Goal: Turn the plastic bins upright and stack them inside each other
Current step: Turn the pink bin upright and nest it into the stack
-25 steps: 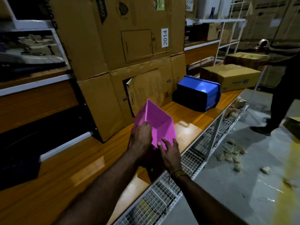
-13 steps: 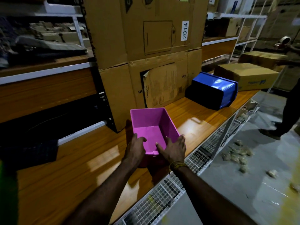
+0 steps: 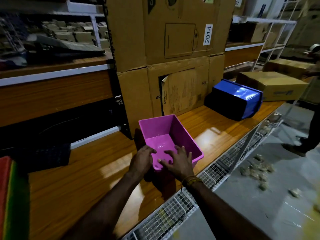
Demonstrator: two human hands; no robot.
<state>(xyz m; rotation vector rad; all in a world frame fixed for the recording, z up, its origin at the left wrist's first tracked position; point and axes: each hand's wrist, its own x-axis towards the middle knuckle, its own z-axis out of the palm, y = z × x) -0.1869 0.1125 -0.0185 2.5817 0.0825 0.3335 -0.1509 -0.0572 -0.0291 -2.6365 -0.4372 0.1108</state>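
Observation:
A pink plastic bin (image 3: 166, 135) stands upright on the wooden shelf (image 3: 86, 179), its mouth facing up. My left hand (image 3: 142, 159) grips the bin's near left rim, thumb over the edge. My right hand (image 3: 178, 161) lies over the near rim with fingers spread and reaching into the bin. Farther right on the same shelf, a blue bin (image 3: 237, 99) lies upside down and tilted, its dark side toward me.
Large cardboard boxes (image 3: 173, 49) stand behind the bins. More cartons (image 3: 270, 84) sit past the blue bin. A wire mesh shelf (image 3: 173, 213) runs under the front edge. A person (image 3: 311, 118) stands at right on the floor with scattered debris (image 3: 256, 168).
The pink bin went from tilted on its side to upright on the shelf. My right hand's fingers now reach over the rim into it.

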